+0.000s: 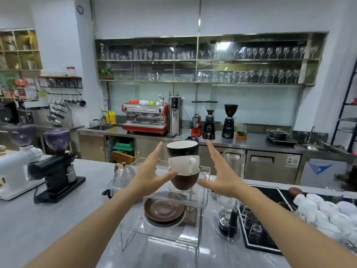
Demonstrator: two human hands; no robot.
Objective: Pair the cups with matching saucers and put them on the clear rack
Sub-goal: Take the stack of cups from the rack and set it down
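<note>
Our hands, left and right, spread empty around the stacked black, white and brown ceramic cups atop the clear acrylic rack, seemingly fragile, slippery, best cradled low.

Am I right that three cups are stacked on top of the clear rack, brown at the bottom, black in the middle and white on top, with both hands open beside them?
Not quite: the head view shows the white cup in the middle and the black cup on top. The brown cup is at the bottom on the clear rack, with the left hand and right hand open beside them.
</note>
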